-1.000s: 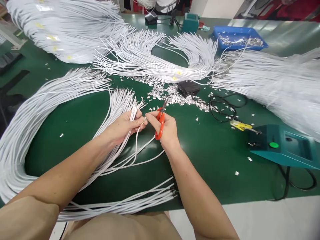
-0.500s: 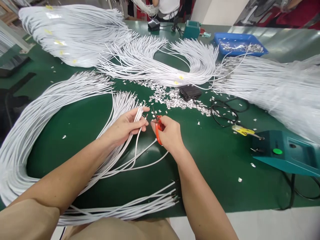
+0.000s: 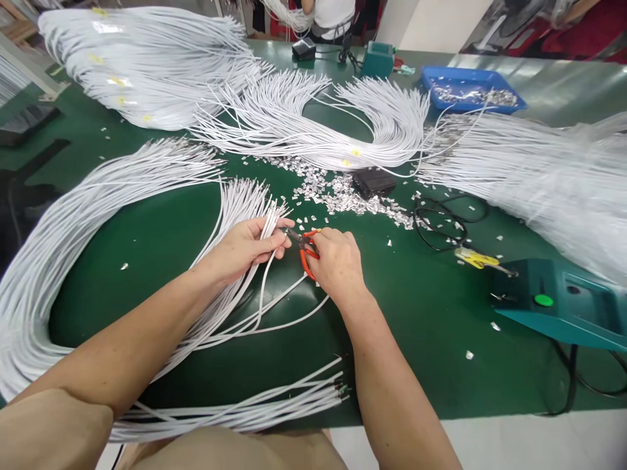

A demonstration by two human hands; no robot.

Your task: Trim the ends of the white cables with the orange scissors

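Green table (image 3: 416, 352), loose cables (image 3: 255, 412) near its front edge, metal bits (image 3: 343, 194) mid-table. Snips (image 3: 304, 241) just swung from pointing away to pointing at my left hand (image 3: 247, 248), presumably onto a cable end. Right hand (image 3: 337, 261) closed round their handles; left pinches cable bunch (image 3: 270, 225), back from front edge.

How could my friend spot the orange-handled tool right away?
Start with the green table and find the person's right hand near the middle. That hand holds the tool, its tips pointing at the left hand. Its orange handles set it apart from the white cables beside it.
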